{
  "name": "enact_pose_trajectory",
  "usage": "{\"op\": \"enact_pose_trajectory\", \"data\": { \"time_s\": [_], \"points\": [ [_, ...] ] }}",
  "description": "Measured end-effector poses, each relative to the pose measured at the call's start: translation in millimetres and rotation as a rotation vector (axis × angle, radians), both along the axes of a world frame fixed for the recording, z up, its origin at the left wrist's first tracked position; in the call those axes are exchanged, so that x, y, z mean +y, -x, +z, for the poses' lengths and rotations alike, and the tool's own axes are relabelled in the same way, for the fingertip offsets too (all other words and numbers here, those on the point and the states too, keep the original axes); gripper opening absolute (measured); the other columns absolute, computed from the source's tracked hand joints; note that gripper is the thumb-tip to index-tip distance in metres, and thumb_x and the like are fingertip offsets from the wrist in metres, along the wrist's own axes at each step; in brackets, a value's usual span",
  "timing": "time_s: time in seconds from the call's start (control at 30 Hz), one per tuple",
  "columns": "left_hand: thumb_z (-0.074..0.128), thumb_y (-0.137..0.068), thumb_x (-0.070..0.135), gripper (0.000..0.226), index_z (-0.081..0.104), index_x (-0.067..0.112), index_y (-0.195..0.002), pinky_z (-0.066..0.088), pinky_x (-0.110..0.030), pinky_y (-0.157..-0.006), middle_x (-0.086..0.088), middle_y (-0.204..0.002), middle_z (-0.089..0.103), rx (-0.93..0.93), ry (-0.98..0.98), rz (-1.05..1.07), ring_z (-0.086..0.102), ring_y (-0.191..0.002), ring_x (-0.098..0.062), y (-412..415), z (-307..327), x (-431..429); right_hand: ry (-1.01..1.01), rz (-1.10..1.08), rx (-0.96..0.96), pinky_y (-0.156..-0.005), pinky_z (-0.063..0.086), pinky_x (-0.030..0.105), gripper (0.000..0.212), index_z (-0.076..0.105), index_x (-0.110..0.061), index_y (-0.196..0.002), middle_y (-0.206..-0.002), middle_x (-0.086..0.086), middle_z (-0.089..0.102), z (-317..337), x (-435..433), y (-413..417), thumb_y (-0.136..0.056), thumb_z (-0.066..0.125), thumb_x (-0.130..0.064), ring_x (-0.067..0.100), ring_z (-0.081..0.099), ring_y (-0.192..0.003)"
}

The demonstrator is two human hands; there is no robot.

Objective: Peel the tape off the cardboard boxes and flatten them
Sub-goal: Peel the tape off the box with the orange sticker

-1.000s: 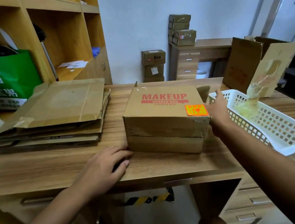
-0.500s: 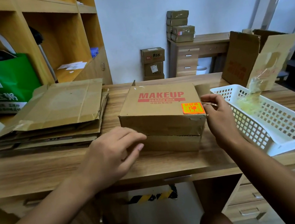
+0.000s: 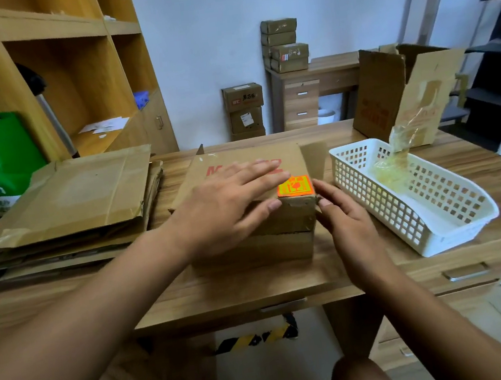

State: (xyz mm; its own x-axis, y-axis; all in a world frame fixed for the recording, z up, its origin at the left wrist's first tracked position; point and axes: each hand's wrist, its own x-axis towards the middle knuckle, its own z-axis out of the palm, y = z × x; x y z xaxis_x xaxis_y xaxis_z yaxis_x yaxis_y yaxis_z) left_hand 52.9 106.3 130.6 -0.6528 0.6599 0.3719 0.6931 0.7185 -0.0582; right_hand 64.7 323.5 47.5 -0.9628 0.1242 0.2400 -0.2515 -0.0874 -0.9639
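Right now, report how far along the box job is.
Done: a flattened stack lies at left, and peeled tape sits in the basket. In hand: the left hand is spread over the box, right hand at its near right corner. Left: that box is not yet flattened; more cartons stand behind the basket.

Light: soft, even, bright; pale bluish painted wall point(image 3: 226, 50) brightest. Shadows: faint, beneath brown cardboard box point(image 3: 250, 250). Blur: left hand point(image 3: 229, 205) motion-smeared. Distortion: light wooden shelving point(image 3: 66, 32) bows at frame edge.
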Motion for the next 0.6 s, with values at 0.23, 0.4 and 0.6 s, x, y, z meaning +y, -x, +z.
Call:
{"op": "enact_pose_trajectory", "data": {
  "time_s": [0.23, 0.4, 0.6],
  "points": [
    [0.012, -0.096, 0.068, 0.063, 0.007, 0.049, -0.156, 0.005, -0.021, -0.117, 0.020, -0.165, 0.007, -0.175, 0.123, 0.037, 0.006, -0.150, 0.000, 18.8, -3.8, 11.3, -0.051, 0.051, 0.027, -0.119, 0.038, 0.041, 0.047, 0.056, -0.029, -0.143, -0.142, -0.015, 0.059, -16.0, 4.9, -4.4, -0.104, 0.049, -0.005, 0.000, 0.050, -0.135],
    [0.014, -0.094, 0.072, 0.067, 0.003, 0.048, -0.156, 0.012, -0.023, -0.113, 0.021, -0.164, 0.007, -0.203, 0.134, 0.092, 0.009, -0.149, 0.000, 20.4, -6.9, 11.2, -0.082, 0.058, 0.064, -0.121, 0.034, 0.041, 0.052, 0.053, -0.021, -0.146, -0.147, -0.010, 0.055, -27.0, 6.2, -3.8, -0.102, 0.044, 0.003, 0.002, 0.045, -0.140],
    [0.014, -0.089, 0.078, 0.073, 0.013, 0.049, -0.156, 0.022, -0.030, -0.116, 0.024, -0.163, 0.017, -0.267, 0.079, 0.105, 0.017, -0.147, 0.003, 22.2, -5.3, 9.8, -0.141, 0.046, 0.141, -0.120, 0.033, 0.030, 0.053, 0.051, -0.018, -0.148, -0.150, -0.010, 0.052, -31.8, 4.2, -12.7, -0.098, 0.048, 0.002, -0.003, 0.042, -0.141]
  ]
}}
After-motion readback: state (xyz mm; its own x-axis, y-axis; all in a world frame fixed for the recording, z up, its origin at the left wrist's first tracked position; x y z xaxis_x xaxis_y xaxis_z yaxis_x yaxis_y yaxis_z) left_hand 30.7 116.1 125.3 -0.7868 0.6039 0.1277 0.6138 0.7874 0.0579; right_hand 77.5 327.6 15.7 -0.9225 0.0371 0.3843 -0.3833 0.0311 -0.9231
